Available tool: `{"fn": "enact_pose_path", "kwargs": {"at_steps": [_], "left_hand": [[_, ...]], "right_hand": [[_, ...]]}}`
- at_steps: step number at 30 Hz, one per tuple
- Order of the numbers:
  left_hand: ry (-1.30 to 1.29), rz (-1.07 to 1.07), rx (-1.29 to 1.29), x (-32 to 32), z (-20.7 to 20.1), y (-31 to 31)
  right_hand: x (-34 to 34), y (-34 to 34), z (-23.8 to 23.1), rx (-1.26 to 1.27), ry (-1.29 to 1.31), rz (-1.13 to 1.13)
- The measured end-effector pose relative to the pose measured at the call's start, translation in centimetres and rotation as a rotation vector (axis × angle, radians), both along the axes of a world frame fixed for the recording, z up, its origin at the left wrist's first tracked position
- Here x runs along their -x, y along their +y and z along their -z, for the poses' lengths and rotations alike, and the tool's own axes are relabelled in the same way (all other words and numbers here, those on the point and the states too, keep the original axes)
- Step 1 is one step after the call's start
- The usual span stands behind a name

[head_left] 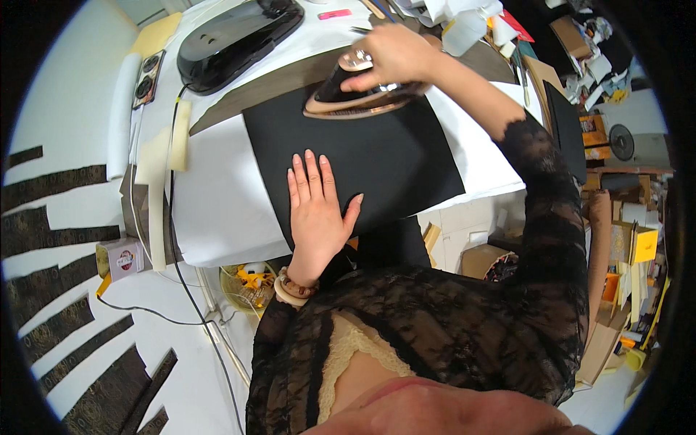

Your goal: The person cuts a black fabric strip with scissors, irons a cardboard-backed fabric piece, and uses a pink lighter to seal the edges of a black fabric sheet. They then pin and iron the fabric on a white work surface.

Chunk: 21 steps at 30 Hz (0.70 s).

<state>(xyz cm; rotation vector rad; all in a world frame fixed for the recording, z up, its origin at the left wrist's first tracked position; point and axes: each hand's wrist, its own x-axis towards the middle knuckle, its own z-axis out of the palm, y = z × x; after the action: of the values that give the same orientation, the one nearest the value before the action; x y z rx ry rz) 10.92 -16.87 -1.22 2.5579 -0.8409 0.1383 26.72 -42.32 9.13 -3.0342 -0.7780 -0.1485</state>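
A flat black sheet (384,167), cloth or similar, lies on the white-covered table in front of me. My left hand (317,210) rests flat on its near left part, with fingers stretched out and holding nothing. At the sheet's far side, my right hand (395,58) is wrapped round the handle of a clothes iron (355,101) with a dark body and copper-coloured trim. The iron's soleplate faces down at the sheet; whether it presses on it I cannot tell. A brown-grey cloth strip (239,101) runs under the sheet's far edge.
A glossy black iron base (239,43) stands at the far left, its cable hanging down past the table's left edge. A white bottle (464,32) and papers crowd the far right. Below the table are a waste bin (250,286) and a cardboard box (482,259). Shelves (631,254) line the right.
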Motion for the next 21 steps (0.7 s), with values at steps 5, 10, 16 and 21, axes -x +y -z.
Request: {"fn": "enact_pose_path", "kwargs": {"at_steps": [5, 10, 16, 21], "left_hand": [[0.009, 0.05, 0.188, 0.5, 0.9, 0.4], [0.037, 0.166, 0.163, 1.8, 0.1, 1.0], [0.027, 0.182, 0.179, 2.1, 0.4, 1.7], [0.043, 0.183, 0.231, 2.1, 0.4, 1.9]], "right_hand": [[2.3, 2.9, -1.2, 0.026, 0.02, -0.035], [-2.4, 4.5, 0.0, 0.03, -0.085, 0.005], [-5.3, 9.5, 0.3, 0.051, -0.021, 0.059], [-5.5, 12.7, -0.1, -0.009, -0.069, -0.022]]}}
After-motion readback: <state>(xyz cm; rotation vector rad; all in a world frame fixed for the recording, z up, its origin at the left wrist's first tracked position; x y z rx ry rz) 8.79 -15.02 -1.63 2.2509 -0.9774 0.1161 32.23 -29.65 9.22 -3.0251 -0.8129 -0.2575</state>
